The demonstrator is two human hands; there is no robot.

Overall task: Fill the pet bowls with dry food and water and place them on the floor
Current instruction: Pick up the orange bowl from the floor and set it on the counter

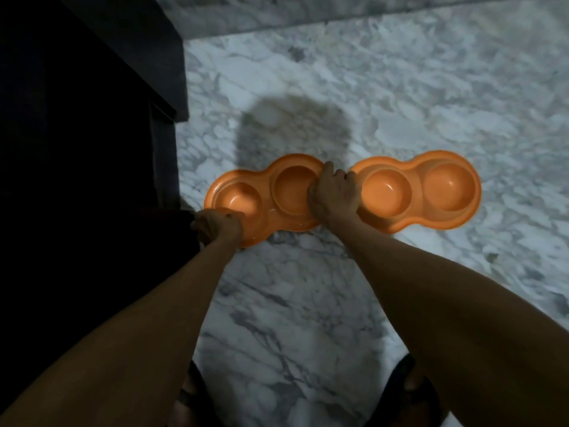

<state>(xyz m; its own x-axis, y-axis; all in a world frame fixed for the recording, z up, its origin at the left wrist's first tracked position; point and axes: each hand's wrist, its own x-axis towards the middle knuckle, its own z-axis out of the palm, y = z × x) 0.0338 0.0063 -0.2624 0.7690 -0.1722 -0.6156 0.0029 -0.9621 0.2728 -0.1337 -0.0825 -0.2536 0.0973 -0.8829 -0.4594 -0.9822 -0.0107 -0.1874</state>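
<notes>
Marble floor (400, 103), two orange double bowls (415, 192), unlabelled.

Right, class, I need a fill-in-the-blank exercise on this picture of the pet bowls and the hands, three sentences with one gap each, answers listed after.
1. The two double pet bowls are coloured ______.
2. The left hand and the right hand both grip the ______ double bowl, not the other double bowl.
3. The bowls sit on a floor with a ______ pattern.

Missing words: orange; left; marble
</notes>
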